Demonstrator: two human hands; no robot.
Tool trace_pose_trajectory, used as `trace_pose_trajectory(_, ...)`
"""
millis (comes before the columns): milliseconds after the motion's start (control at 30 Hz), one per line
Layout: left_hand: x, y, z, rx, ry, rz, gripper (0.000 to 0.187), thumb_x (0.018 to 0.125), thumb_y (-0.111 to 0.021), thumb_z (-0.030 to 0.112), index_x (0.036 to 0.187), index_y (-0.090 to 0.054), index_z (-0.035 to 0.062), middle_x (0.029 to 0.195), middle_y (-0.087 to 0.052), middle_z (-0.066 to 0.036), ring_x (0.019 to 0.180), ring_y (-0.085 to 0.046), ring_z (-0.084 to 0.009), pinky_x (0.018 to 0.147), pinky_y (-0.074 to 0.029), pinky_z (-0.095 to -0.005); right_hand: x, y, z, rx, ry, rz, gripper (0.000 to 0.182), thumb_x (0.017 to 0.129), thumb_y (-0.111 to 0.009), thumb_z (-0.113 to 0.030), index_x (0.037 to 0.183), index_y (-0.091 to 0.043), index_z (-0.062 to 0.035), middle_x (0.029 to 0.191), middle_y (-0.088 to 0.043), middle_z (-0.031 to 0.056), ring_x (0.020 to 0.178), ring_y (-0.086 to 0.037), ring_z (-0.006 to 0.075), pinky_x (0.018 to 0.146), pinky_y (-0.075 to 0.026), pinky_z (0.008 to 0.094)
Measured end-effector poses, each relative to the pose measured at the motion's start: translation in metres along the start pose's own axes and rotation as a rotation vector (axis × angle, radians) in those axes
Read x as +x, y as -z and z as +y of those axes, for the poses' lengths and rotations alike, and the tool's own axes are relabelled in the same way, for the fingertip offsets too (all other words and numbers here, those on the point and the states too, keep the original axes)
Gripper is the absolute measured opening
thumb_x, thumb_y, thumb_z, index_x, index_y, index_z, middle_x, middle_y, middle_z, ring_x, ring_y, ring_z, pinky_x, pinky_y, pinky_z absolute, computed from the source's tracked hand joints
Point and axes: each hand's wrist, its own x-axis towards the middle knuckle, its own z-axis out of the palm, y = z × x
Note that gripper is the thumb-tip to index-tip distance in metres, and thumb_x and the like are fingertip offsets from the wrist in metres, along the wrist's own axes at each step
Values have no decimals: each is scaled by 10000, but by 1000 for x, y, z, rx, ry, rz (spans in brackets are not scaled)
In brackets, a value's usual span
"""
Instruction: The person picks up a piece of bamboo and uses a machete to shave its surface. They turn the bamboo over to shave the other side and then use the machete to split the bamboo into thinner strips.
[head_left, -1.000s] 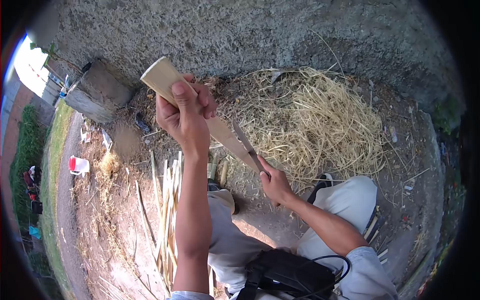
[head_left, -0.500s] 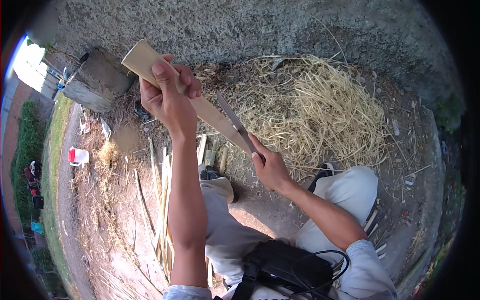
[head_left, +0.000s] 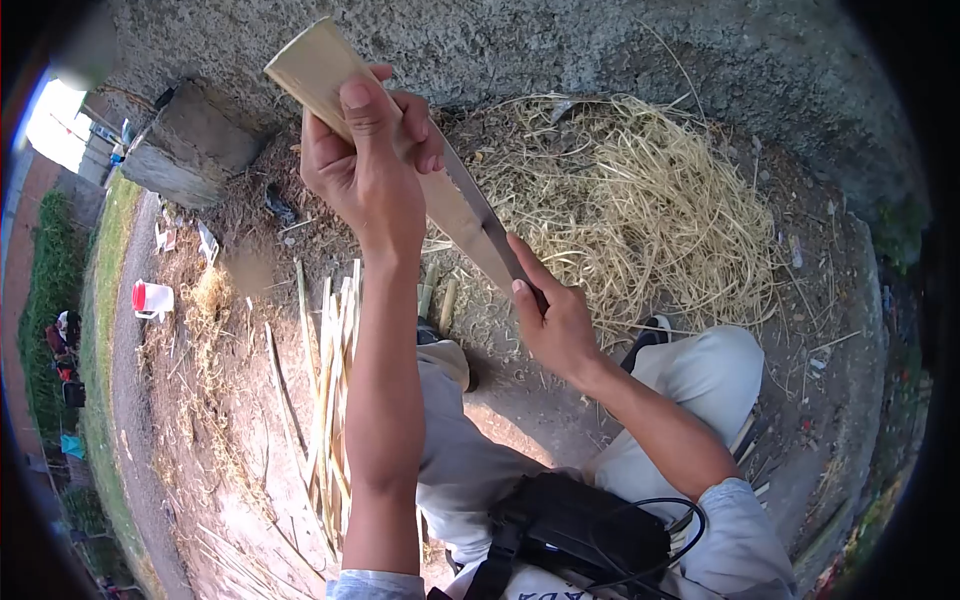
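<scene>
A long, flat, pale strip of wood or bamboo (head_left: 462, 222) slants from upper left down toward the middle. My left hand (head_left: 372, 160) is closed round its upper part, the thumb lying on its broad face. Closed on the dark handle of a long knife (head_left: 483, 211) is my right hand (head_left: 556, 322), near the strip's lower end. The blade lies along the strip's right edge, and its tip reaches close to my left fingers. My right fingers hide most of the handle and the strip's lower end.
A heap of thin pale shavings (head_left: 680, 215) lies by the rough wall (head_left: 500, 50). Long split strips (head_left: 333, 400) rest on the ground left of my legs. Farther left are a red and white container (head_left: 152, 298) and a concrete block (head_left: 190, 150).
My left hand and the strip have moved up and slightly right. The blade has come from an angle apart to lie along the strip's edge, and my right hand has shifted slightly right.
</scene>
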Motion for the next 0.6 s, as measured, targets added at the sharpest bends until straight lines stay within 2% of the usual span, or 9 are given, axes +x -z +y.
trace_pose_trajectory(67, -6, -2, -1, -20, -3, -3, 381, 1009, -564, 379, 1063, -537, 3, 637, -518, -82, 441, -451, -120, 412, -355, -254, -1, -4, 1, 31, 46, 61, 564, 947, -482, -68, 1500, -404, -145, 587, -546, 208, 455, -553, 283, 520, -449, 338)
trace_pose_trajectory(167, -4, -5, 1, -78, -7, 16, 367, 1001, -589, 358, 1031, -564, -6, 617, -536, -63, 449, -480, -95, 401, -343, -226, -6, -11, 61, -88, -127, -70, 591, 936, -484, -85, 1515, -384, -156, 587, -558, 192, 489, -578, 242, 542, -460, 372)
trace_pose_trajectory(200, -2, -6, 1, -73, -1, 5, 368, 1000, -590, 359, 1031, -564, -7, 617, -536, -60, 449, -479, -93, 400, -344, -226, -2, -8, 61, -105, -172, -104, 598, 934, -484, -89, 1518, -379, -159, 586, -559, 186, 495, -581, 230, 546, -462, 378)
trace_pose_trajectory(233, -1, -7, -2, -69, 5, 0, 369, 1000, -590, 359, 1031, -565, -8, 617, -537, -57, 449, -479, -91, 399, -346, -225, 2, -4, 62, -102, -236, -139, 594, 943, -478, -105, 1524, -370, -169, 583, -560, 163, 495, -546, 170, 535, -451, 368)
trace_pose_trajectory(333, -2, -13, -4, -24, 2, -35, 387, 1011, -558, 388, 1067, -543, 5, 640, -527, -85, 450, -453, -111, 418, -361, -242, 4, 3, 37, -75, -144, -74, 581, 957, -478, -116, 1525, -369, -167, 568, -540, 140, 484, -493, 143, 520, -434, 348)
trace_pose_trajectory(467, -5, -21, -6, -27, -27, -59, 389, 1002, -579, 381, 1058, -558, -3, 633, -535, -84, 457, -478, -111, 424, -367, -237, -5, -4, 12, -42, 121, 160, 585, 969, -475, -114, 1537, -344, -167, 568, -525, 125, 467, -451, 138, 508, -422, 328)
trace_pose_trajectory(500, -4, -21, -8, -24, -35, -44, 388, 1001, -580, 381, 1055, -559, -3, 633, -537, -84, 457, -479, -110, 422, -367, -238, -7, -14, 27, 10, 86, 152, 597, 963, -483, -102, 1538, -336, -156, 588, -534, 128, 471, -462, 151, 512, -427, 333)
trace_pose_trajectory(567, -2, -18, -8, -4, -31, -11, 383, 1000, -583, 380, 1046, -560, 1, 627, -535, -83, 451, -475, -110, 414, -367, -241, -19, -25, 76, -72, -34, 54, 600, 957, -490, -98, 1536, -341, -150, 597, -534, 130, 480, -477, 157, 516, -429, 337)
trace_pose_trajectory(600, -1, -17, -8, -3, -25, -14, 380, 1001, -581, 380, 1044, -560, 2, 627, -534, -82, 449, -476, -111, 413, -366, -241, -17, -24, 79, -112, -78, 15, 601, 955, -493, -96, 1535, -343, -148, 601, -534, 131, 485, -485, 161, 518, -431, 338)
